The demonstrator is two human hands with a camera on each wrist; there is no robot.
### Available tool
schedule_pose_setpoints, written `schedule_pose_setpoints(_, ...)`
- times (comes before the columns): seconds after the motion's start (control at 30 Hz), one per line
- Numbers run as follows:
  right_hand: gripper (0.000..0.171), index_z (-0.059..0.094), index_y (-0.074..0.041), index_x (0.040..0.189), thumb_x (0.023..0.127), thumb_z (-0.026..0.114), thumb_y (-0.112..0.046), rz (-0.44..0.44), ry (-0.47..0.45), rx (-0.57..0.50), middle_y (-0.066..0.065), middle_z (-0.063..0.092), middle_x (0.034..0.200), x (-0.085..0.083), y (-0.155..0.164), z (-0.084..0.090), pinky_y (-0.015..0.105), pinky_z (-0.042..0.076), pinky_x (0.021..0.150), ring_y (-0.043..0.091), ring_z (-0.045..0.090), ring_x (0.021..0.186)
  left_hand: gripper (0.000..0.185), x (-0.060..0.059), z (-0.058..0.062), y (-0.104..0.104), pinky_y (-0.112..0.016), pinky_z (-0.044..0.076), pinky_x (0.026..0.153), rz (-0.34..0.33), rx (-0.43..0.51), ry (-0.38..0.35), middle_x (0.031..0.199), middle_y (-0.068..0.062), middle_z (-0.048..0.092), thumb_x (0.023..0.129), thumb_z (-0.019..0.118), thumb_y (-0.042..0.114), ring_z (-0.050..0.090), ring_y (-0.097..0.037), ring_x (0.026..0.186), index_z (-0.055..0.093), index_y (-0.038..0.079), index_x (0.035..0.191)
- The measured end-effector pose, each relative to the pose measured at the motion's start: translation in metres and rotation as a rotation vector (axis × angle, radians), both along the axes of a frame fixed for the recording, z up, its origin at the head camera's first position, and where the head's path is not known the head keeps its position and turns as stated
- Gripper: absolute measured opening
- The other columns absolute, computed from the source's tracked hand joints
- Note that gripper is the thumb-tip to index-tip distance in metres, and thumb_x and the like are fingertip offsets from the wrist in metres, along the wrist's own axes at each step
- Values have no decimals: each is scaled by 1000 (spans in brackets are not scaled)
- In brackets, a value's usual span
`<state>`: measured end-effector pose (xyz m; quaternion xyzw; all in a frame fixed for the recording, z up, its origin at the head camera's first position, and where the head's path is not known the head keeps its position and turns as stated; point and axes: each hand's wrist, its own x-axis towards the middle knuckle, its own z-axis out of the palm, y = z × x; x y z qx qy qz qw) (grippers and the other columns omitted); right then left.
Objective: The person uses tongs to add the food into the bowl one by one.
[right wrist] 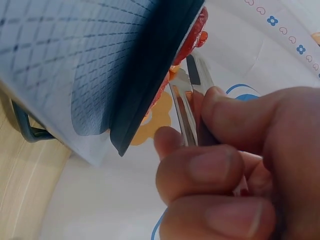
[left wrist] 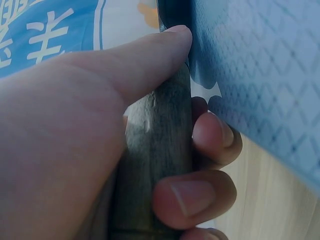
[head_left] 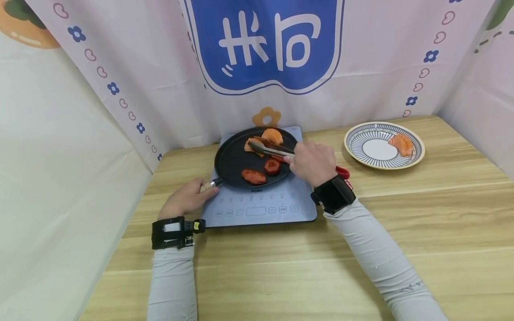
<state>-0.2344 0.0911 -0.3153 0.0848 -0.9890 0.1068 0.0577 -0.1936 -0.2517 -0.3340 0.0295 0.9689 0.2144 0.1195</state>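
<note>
A round black frying pan [head_left: 234,160] sits on a grey induction cooktop [head_left: 257,218]. My left hand [head_left: 186,196] grips the pan's wooden handle [left wrist: 160,135], fingers wrapped round it and thumb along the top. My right hand [head_left: 314,162] holds metal tongs [head_left: 279,152] over the pan. The dark tips of the tongs touch an orange salmon piece [head_left: 253,146] at the back. Beside it lies another salmon piece [head_left: 273,136]. Nearer the front are a reddish chicken wing [head_left: 254,176] and a round red sausage piece [head_left: 272,166]. Other food there is partly hidden by the tongs.
On the right of the wooden table [head_left: 257,276] stands a patterned plate [head_left: 363,156] with a raw salmon piece [head_left: 401,145]. A printed curtain [head_left: 160,89] hangs directly behind the cooktop and along the left side. A red strap [head_left: 342,172] shows behind my right hand.
</note>
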Motion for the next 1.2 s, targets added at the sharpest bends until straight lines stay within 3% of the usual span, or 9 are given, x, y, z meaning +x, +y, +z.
schedule_pose_setpoints(0.63, 48, 65, -10, 86, 101, 64, -56, 5, -3, 32, 9, 64, 79, 6, 3, 3, 44, 45, 59, 29, 62, 70, 49, 0, 1, 1, -35, 46, 74, 4, 7, -12, 102, -12, 61, 107, 56, 53, 60, -25, 90, 54, 5, 118)
schedule_pose_setpoints(0.9, 49, 64, -10, 86, 101, 62, -57, 6, -13, 10, 8, 64, 79, 13, 10, 11, 43, 44, 60, 29, 61, 70, 49, 1, 3, 1, -35, 46, 74, 8, 2, -18, 102, -12, 62, 107, 56, 52, 60, -26, 90, 55, 5, 117)
schedule_pose_setpoints(1.2, 52, 67, -9, 92, 100, 61, -60, -24, 22, 3, 10, 65, 78, 26, 31, 23, 42, 41, 53, 29, 61, 66, 49, 2, 2, 1, -34, 46, 73, 4, 10, -16, 102, -12, 61, 107, 55, 53, 59, -25, 90, 54, 5, 117)
